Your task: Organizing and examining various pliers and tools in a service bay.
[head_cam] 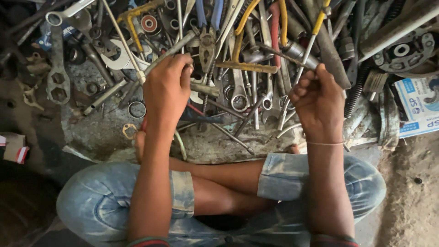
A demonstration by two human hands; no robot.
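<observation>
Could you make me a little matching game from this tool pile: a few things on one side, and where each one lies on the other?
Things:
1. blue-handled pliers
2. flat multi-hole wrench
3. blue and white box
4. thin metal ring

Places:
A. far right edge
B. far left of the pile
C. top middle, just right of the left hand
D. on the cloth, just left of the left hand's wrist

Pairs: 1-C, 2-B, 3-A, 4-D

Faded, rolled-up blue jeans, bare forearms and hands (167, 87), thin thread band at the right wrist.
</observation>
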